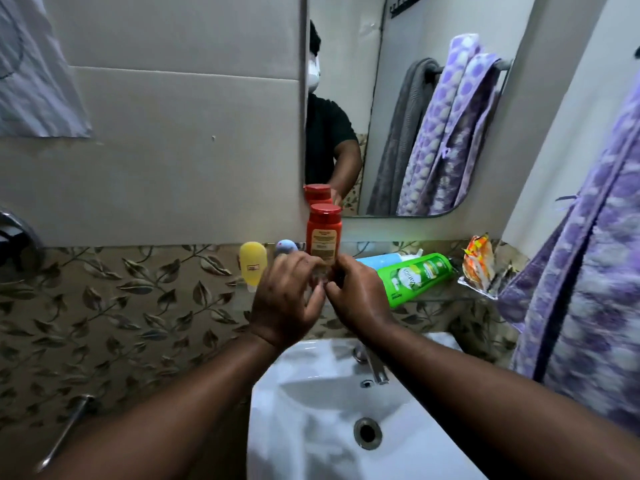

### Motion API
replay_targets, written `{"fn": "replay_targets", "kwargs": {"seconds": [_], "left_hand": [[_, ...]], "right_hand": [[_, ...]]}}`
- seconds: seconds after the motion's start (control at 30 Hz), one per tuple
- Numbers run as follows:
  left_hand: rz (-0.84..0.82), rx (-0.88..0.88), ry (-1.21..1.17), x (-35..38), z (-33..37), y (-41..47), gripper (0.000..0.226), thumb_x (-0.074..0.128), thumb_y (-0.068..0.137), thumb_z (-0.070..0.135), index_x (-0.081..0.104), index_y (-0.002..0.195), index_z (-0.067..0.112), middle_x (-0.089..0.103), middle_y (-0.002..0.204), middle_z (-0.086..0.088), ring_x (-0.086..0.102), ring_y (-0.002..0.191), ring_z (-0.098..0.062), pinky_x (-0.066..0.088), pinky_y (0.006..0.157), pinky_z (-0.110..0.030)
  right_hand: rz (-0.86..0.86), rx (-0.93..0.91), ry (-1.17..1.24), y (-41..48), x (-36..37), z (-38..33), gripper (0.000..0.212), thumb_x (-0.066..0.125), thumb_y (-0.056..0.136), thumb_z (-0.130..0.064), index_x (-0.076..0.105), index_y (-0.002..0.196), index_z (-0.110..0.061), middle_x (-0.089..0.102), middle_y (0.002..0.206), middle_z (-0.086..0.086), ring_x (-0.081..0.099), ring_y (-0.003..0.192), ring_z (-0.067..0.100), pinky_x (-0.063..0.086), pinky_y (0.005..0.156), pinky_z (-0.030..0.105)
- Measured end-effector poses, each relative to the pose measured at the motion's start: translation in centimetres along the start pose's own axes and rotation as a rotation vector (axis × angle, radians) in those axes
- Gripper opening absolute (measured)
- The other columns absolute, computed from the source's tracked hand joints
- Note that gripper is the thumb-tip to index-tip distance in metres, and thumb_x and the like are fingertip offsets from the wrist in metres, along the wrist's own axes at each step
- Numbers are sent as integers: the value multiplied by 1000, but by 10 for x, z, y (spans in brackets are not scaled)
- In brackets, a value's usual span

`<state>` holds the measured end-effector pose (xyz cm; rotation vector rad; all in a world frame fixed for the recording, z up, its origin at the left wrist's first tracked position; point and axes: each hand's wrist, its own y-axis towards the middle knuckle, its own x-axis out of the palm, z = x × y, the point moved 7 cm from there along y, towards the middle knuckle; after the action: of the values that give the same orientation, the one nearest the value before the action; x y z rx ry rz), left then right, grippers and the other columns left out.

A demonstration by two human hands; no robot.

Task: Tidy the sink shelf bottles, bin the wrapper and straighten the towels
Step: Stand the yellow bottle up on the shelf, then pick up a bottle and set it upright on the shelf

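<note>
Above the white sink (pixel 311 410), both hands meet at the shelf: left hand (pixel 284 303) and right hand (pixel 360 299) curl their fingers around the base of the upright red bottle (pixel 323 233). Beside it lies the green bottle (pixel 415 277); the wrapper (pixel 479 265) sits far right, near the purple towel (pixel 588 271).

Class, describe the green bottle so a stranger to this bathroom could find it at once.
Start at the white sink and look up to the glass shelf under the mirror. Right of the hands, the green bottle lies on its side. Unlike the upright red bottle, it has toppled.
</note>
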<state>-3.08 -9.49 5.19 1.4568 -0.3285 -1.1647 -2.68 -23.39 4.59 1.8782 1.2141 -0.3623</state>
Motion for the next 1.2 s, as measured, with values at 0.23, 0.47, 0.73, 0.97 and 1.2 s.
{"fn": "replay_targets", "kwargs": {"seconds": [0.23,0.47,0.73,0.97,1.2], "left_hand": [[-297,-174,18,77,40,2,40,65,89,33,59,125,15,62,122,-6,56,111,-26,48,95,-41],[-493,-153,246,130,62,72,41,57,84,11,56,124,18,60,120,-6,53,112,-30,46,89,-41],[-1023,-247,509,186,36,109,31,63,89,7,66,120,8,69,123,-15,65,117,-34,52,96,-40],[-1109,-300,475,200,20,96,33,62,93,13,62,126,11,68,126,-13,64,117,-32,52,97,-39],[-1121,-271,483,198,19,86,36,62,93,18,59,129,11,67,127,-12,64,117,-31,51,96,-39]], "right_hand": [[49,73,-120,15,-64,72,9,64,77,-17,61,85,-19,70,84,2,63,81,28,43,63,33],[45,212,-308,28,-90,140,27,64,81,-39,59,106,-30,60,108,3,56,104,32,44,73,36],[-122,-66,-441,18,-67,142,43,54,87,-63,60,121,-37,55,133,-1,50,121,26,47,90,38],[-123,-104,-452,17,-69,145,45,52,87,-65,60,118,-34,56,130,-1,51,121,25,50,85,37],[-123,-88,-447,15,-74,146,41,53,91,-60,61,119,-31,57,130,0,50,121,25,49,85,37]]}}
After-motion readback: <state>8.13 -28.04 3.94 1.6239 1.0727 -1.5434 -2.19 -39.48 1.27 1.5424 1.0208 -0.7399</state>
